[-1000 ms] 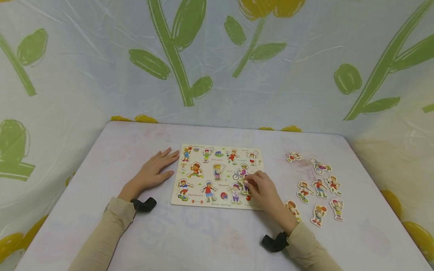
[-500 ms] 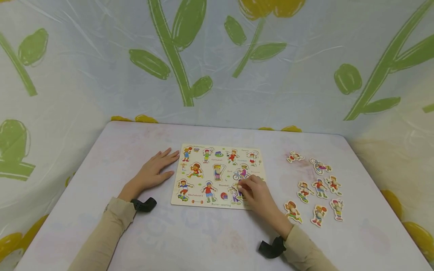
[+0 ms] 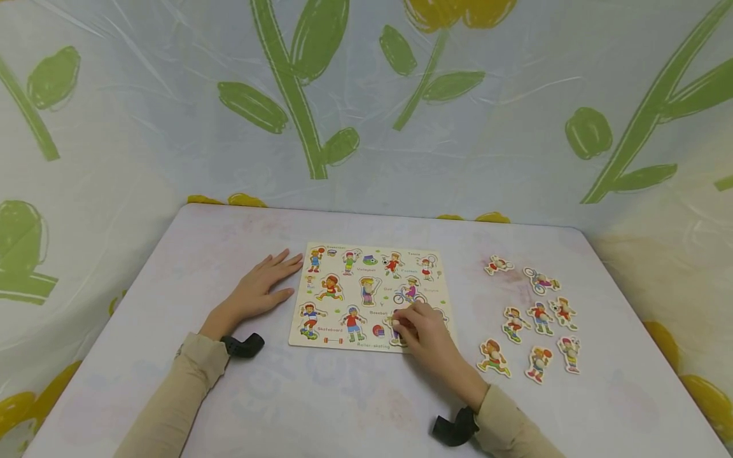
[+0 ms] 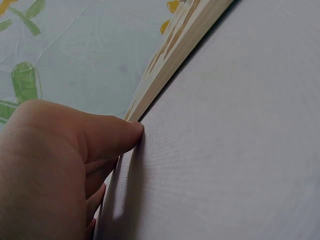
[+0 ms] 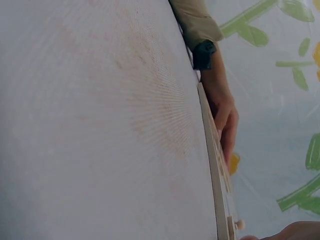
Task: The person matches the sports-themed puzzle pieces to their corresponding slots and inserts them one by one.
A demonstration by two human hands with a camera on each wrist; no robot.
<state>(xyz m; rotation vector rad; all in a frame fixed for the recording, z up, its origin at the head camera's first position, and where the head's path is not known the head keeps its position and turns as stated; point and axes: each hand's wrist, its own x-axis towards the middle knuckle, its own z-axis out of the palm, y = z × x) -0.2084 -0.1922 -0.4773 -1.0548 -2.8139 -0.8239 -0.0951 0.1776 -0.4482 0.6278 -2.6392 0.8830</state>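
Note:
A cream wooden peg puzzle board (image 3: 294,337) printed with sports figures lies flat on the table. Thumb and fingers of my right hand (image 3: 435,343) pinch a puzzle piece (image 3: 396,338) over the board's lower right part, at the figure near the word Baseball. Fingers cover much of that piece; whether it is seated in its recess I cannot tell. At the board's left edge my left hand (image 3: 260,291) rests on the table with fingers spread, fingertips at the edge. The left wrist view shows its thumb (image 4: 112,137) beside the board's side (image 4: 175,65).
Several loose pieces lie on the table right of the board, among them a cyclist (image 3: 541,282), a runner (image 3: 494,359), a basketball player (image 3: 539,364) and a tennis player (image 3: 497,264). Flower-patterned sheeting (image 3: 366,184) stands behind the table.
My right hand has moved left with the pinched piece, from the board's lower right corner to the figure near Baseball. The left hand has stayed put.

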